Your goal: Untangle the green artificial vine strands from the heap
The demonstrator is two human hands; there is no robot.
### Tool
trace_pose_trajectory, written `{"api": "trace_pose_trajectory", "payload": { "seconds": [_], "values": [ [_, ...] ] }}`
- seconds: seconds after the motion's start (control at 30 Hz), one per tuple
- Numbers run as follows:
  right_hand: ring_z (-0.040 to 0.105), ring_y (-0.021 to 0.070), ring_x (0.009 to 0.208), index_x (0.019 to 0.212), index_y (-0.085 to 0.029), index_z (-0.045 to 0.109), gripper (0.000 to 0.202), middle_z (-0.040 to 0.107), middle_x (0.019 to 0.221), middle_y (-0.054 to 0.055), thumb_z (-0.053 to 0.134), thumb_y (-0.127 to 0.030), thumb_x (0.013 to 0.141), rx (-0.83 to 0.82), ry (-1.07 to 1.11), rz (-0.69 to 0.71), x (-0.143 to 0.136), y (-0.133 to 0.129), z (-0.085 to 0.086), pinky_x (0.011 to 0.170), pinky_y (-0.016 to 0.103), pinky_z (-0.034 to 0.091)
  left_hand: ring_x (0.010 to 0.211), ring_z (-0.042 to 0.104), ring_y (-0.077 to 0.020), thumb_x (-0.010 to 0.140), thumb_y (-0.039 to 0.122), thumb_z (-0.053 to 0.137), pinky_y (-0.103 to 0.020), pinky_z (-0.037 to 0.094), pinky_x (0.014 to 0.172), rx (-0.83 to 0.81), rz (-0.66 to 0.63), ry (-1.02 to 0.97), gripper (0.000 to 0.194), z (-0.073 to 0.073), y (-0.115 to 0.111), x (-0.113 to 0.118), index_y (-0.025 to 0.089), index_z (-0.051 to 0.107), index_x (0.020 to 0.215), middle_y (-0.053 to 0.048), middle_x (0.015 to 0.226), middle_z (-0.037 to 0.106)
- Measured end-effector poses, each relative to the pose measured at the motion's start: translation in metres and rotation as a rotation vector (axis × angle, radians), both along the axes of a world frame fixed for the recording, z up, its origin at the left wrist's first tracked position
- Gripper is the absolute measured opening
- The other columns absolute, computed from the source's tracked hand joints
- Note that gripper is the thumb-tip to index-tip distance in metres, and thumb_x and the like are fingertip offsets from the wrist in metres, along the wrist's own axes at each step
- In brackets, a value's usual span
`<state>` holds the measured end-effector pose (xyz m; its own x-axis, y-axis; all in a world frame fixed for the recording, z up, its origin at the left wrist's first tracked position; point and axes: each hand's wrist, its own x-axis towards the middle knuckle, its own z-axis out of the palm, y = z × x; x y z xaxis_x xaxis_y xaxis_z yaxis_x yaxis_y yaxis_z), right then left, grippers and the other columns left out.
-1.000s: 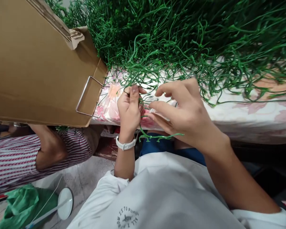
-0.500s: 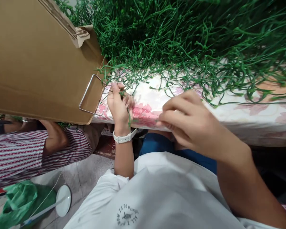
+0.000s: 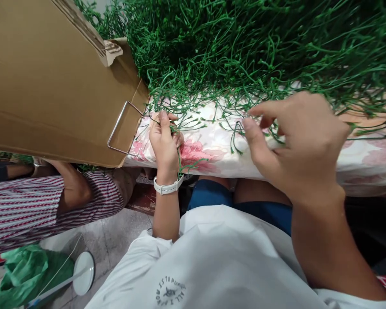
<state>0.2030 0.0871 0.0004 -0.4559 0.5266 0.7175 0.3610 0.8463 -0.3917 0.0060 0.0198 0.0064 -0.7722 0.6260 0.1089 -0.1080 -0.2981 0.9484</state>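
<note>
Thin green plastic stems (image 3: 194, 164) trail from my left hand (image 3: 165, 143), whose fingers are curled closed around them near the carton. Over the flowered tablecloth (image 3: 212, 146), my right hand (image 3: 296, 146) has its thumb and index finger close together at a green stem (image 3: 237, 131) bent near their tips. Whether the fingertips grip that stem is hard to make out. Behind both hands lies a large heap of green plastic stems (image 3: 228, 47), its loose ends spread over the cloth.
A cardboard box (image 3: 58, 86) stands at the left, with a bent metal wire frame (image 3: 117, 124) against its side. Below it are a person's striped garment (image 3: 25, 206) and arm. A green sack (image 3: 25, 270) and a white round-based stand (image 3: 83, 273) are on the floor.
My right hand has moved right and up, toward the stems on the cloth. My left hand has shifted slightly right, still holding its stems.
</note>
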Motion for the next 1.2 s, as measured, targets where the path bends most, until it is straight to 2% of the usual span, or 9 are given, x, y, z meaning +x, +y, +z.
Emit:
{"api": "trace_pose_trajectory", "payload": {
  "seconds": [0.07,0.13,0.27,0.37,0.5,0.6,0.8,1.0,1.2],
  "values": [
    [0.052,0.0245,0.079,0.096,-0.020,0.066,0.008,0.060,0.079,0.007,0.061,-0.026,0.098,0.071,-0.096,0.193,-0.002,-0.001,-0.002,0.071,0.039,0.040,0.034,0.026,-0.0034,0.095,0.049,0.069,-0.018,0.023,0.037,-0.020,-0.011,0.025,0.037,-0.001,0.000,0.000,0.020,0.060,0.074,0.011,0.045,0.030],
    [0.047,0.0226,0.076,0.084,-0.020,0.065,0.014,0.060,0.076,0.007,0.061,-0.022,0.097,0.107,-0.231,0.277,-0.004,0.003,-0.006,0.069,0.038,0.038,0.034,0.024,-0.0035,0.096,0.050,0.067,-0.019,0.022,0.037,-0.034,-0.025,0.045,0.038,-0.002,-0.001,0.000,0.020,0.060,0.074,0.011,0.045,0.029],
    [0.050,0.0245,0.082,0.071,-0.019,0.062,0.026,0.066,0.079,0.009,0.060,-0.019,0.096,0.131,-0.296,0.106,-0.009,0.017,-0.009,0.071,0.040,0.034,0.036,0.023,-0.0032,0.095,0.050,0.068,-0.019,0.021,0.037,-0.018,-0.047,0.081,0.037,-0.006,-0.003,-0.001,0.020,0.062,0.075,0.011,0.047,0.030],
    [0.054,0.0290,0.092,0.075,-0.017,0.065,0.022,0.070,0.093,0.013,0.061,-0.022,0.096,0.157,-0.257,0.009,-0.009,0.021,-0.003,0.073,0.042,0.035,0.038,0.024,-0.0030,0.090,0.053,0.074,-0.019,0.022,0.038,-0.004,-0.071,0.110,0.038,-0.007,-0.004,-0.002,0.020,0.063,0.076,0.010,0.052,0.033],
    [0.055,0.0275,0.093,0.098,-0.016,0.070,0.020,0.070,0.100,0.013,0.054,-0.026,0.102,0.134,-0.084,0.114,-0.013,0.009,0.007,0.080,0.044,0.043,0.041,0.025,-0.0038,0.088,0.054,0.075,-0.020,0.023,0.038,-0.008,-0.090,0.132,0.037,-0.007,-0.006,0.001,0.019,0.065,0.079,0.009,0.054,0.033],
    [0.056,0.0268,0.092,0.105,-0.016,0.068,0.022,0.070,0.104,0.013,0.055,-0.032,0.102,0.114,-0.087,0.199,-0.026,-0.005,0.007,0.081,0.044,0.043,0.040,0.026,-0.0038,0.089,0.056,0.072,-0.019,0.022,0.038,-0.016,-0.085,0.158,0.038,-0.006,-0.008,0.005,0.019,0.066,0.080,0.008,0.054,0.035],
    [0.052,0.0251,0.088,0.088,-0.018,0.064,0.022,0.070,0.090,0.008,0.050,-0.026,0.103,0.106,-0.162,0.260,-0.049,-0.014,-0.005,0.076,0.039,0.033,0.044,0.030,-0.0046,0.086,0.063,0.071,-0.019,0.022,0.041,-0.042,-0.144,0.265,0.044,-0.011,-0.013,0.005,0.019,0.069,0.081,0.006,0.056,0.038],
    [0.042,0.0188,0.074,0.079,-0.020,0.055,0.022,0.059,0.071,0.002,0.048,-0.005,0.093,0.017,-0.126,0.448,-0.044,-0.009,-0.010,0.070,0.034,0.029,0.044,0.030,-0.0058,0.086,0.066,0.069,-0.020,0.022,0.043,-0.056,-0.027,0.296,0.048,-0.015,-0.011,0.004,0.019,0.065,0.078,0.006,0.055,0.039],
    [0.036,0.0175,0.071,0.071,-0.021,0.040,0.029,0.048,0.067,0.001,0.047,-0.002,0.092,-0.036,-0.074,0.571,-0.048,-0.006,-0.007,0.066,0.031,0.028,0.046,0.035,-0.0057,0.090,0.057,0.072,-0.020,0.026,0.044,0.001,0.105,0.276,0.041,-0.021,-0.009,0.011,0.019,0.059,0.079,0.007,0.057,0.044]
  ]
}}
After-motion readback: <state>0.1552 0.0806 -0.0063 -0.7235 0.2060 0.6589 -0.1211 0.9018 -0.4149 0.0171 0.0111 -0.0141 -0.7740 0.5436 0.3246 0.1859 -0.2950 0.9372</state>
